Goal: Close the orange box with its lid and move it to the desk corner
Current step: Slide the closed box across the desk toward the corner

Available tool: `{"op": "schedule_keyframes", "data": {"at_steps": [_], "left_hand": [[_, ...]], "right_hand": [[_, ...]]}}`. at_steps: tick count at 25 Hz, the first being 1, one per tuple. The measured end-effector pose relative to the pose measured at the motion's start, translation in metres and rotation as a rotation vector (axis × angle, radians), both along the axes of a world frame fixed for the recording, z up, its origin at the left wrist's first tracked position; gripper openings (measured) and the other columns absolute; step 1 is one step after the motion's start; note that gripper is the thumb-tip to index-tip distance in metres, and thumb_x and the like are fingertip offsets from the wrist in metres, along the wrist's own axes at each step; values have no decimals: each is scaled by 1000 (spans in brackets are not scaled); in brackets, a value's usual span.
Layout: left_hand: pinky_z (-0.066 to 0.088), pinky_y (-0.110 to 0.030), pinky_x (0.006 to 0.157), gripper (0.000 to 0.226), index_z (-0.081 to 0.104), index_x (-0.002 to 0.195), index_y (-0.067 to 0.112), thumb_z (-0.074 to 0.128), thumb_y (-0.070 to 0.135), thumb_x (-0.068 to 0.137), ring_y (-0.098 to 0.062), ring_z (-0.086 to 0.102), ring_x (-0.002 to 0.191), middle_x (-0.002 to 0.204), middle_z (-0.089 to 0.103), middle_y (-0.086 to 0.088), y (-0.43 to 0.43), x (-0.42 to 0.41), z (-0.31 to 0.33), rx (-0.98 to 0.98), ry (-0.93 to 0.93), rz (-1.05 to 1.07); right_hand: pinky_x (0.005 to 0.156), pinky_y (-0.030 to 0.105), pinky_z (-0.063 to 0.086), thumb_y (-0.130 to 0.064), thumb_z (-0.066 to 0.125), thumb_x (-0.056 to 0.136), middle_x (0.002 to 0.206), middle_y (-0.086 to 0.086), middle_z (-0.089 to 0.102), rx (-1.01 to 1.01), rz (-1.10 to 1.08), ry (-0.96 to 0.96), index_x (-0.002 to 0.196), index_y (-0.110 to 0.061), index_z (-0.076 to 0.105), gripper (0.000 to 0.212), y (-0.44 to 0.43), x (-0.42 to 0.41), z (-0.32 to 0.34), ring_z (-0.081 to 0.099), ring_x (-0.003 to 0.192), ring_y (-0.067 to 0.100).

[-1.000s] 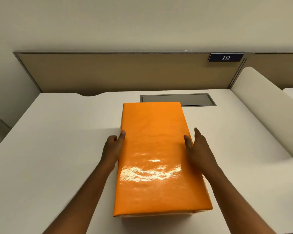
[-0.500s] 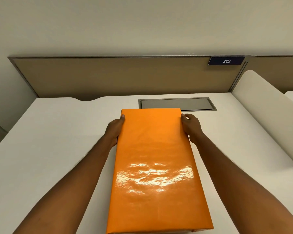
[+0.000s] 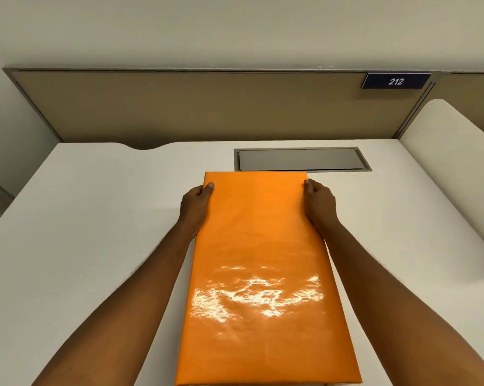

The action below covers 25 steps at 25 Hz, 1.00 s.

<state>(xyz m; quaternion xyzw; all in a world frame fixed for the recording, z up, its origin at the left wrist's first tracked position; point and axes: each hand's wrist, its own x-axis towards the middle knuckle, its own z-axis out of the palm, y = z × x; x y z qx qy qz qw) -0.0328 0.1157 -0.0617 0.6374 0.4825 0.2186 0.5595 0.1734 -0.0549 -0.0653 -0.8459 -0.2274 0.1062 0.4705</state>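
Note:
A long glossy orange box (image 3: pixel 260 263) lies lengthwise on the white desk (image 3: pixel 90 235), its lid covering the whole top. My left hand (image 3: pixel 196 203) grips the box's left side near the far corner, thumb on the lid's edge. At the far right corner my right hand (image 3: pixel 320 201) holds the opposite side the same way. Both forearms run along the box's long sides. The box's near end reaches the bottom of the view, and its underside is hidden.
A grey recessed cable hatch (image 3: pixel 300 159) sits just beyond the box's far end. A tan partition (image 3: pixel 207 107) with a "212" plate (image 3: pixel 395 81) closes the desk's back. A white rounded divider (image 3: pixel 452 174) borders the right side. The desk's left edge (image 3: pixel 18 196) drops off.
Both hands slid from the middle of the box's sides up to its far corners. The box looks nearer and larger, its near end now at the view's bottom.

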Motion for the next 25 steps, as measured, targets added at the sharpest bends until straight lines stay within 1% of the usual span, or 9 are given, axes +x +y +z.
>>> {"op": "schedule_keyframes", "data": {"at_steps": [3,5,9,11,15,17,20,22,25], "left_hand": [[40,-32,74,37,63,95,10,47,43,94,-11,54,71,81,61,0,1,1,-3,113,22,27],[45,-33,76,41,65,95,4,50,43,93,-19,58,76,86,65,-9,-2,1,-2,172,39,52],[49,-42,82,52,64,102,-3,52,47,90,-31,61,90,98,66,-20,-9,-4,11,254,99,104],[47,-50,95,65,56,119,-6,47,51,91,-40,58,109,119,62,-26,-12,-12,20,198,121,94],[39,-46,103,71,40,139,7,48,56,87,-35,45,130,145,45,-16,-42,-56,28,96,210,-26],[42,-43,98,75,36,142,14,51,59,84,-32,47,127,147,43,-13,-76,-90,22,10,219,-80],[48,-38,84,74,35,141,26,59,58,79,-24,55,111,142,47,-5,-119,-125,17,-94,122,-178],[51,-40,84,72,33,141,31,61,55,79,-23,57,108,139,49,-2,-134,-134,15,-102,78,-182],[54,-48,88,67,42,136,24,60,56,79,-26,63,102,130,58,-6,-149,-141,17,-150,54,-137]], "right_hand": [[75,30,38,-31,32,99,105,17,69,-61,-11,-41,109,-7,65,42,2,3,-4,60,92,29],[73,30,36,-32,31,99,103,17,69,-95,-26,-53,107,-7,65,43,4,4,-4,58,88,27],[79,32,38,-32,30,100,107,18,67,-89,-9,-5,110,-5,63,44,0,-4,8,59,101,33],[84,35,40,-32,29,100,112,19,64,-74,-38,-14,111,-1,60,45,-7,-8,20,57,108,36],[103,44,37,-39,39,97,139,16,49,-172,39,-33,136,-8,43,51,-44,-36,37,46,126,34],[99,45,38,-42,40,96,138,17,50,-249,125,-32,136,-8,43,53,-79,-65,33,48,124,36],[81,37,39,-40,38,96,125,16,61,-279,103,-90,125,-11,53,44,-128,-108,27,57,110,35],[80,37,39,-41,38,96,128,11,60,-331,88,-98,131,-17,48,44,-149,-126,24,57,112,33],[85,42,41,-51,34,94,133,11,56,-466,119,-12,138,-17,36,56,-170,-145,21,56,114,35]]}}
